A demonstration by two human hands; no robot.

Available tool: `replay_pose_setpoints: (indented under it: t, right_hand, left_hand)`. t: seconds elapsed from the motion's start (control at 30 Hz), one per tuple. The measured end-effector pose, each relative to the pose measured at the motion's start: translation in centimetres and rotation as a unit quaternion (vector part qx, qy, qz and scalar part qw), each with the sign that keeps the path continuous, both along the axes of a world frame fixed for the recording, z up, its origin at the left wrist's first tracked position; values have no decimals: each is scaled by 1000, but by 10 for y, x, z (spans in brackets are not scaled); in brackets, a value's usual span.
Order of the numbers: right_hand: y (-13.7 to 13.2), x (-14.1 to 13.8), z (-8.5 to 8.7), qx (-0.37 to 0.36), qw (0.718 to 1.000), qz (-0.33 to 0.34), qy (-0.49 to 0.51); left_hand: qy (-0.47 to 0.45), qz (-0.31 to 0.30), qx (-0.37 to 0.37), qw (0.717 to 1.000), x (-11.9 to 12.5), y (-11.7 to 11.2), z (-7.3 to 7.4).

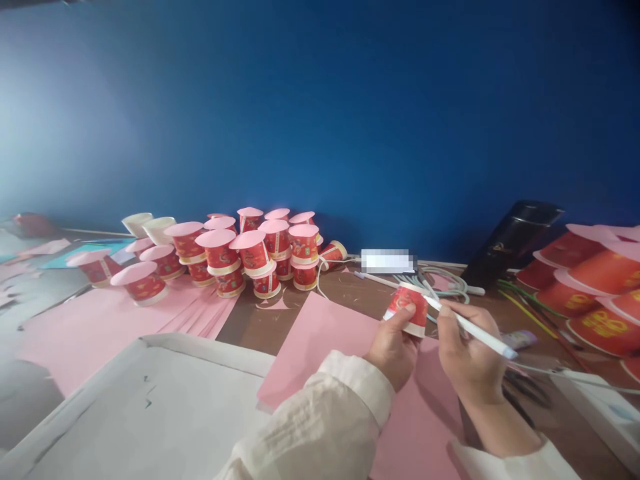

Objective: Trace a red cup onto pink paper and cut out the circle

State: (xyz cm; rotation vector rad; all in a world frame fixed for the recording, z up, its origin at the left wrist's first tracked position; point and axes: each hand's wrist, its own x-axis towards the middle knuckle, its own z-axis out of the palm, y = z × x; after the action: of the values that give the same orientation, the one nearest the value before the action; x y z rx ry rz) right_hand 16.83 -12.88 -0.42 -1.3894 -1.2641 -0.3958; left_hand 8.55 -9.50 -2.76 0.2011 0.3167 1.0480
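One head-worn camera is looking forward and down over the brown wooden counter (270,325), viewing the bare left hand (394,350) and bare right hand (470,360) from close by and facing the flat blue wall (320,120) beyond the counter's far edge.

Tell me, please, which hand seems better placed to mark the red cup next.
Probably the right hand: it grips the white pen, tip pointed toward the red cup, which the left hand holds.

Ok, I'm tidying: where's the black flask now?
In the head view, on the right: the black flask is by the blue wall, left of the stacked red cups.
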Motion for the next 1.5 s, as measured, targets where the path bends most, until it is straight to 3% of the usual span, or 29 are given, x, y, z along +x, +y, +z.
replay_pose_setpoints:
  t: [0.2, 1.13, 1.5]
  right_hand:
    - [1, 0, 0, 11, 999, -10, -36]
    - [1, -3, -1, -37, 998, -53, -14]
    - [1, -4, 1, -43, 998, -56, -6]
  left_hand:
    - [8, 2, -10, 1000, -1, 0, 1]
    - [6, 4, 35, 999, -3, -1, 0]
    - [17, -3, 4, 1000, -2, 1, 1]
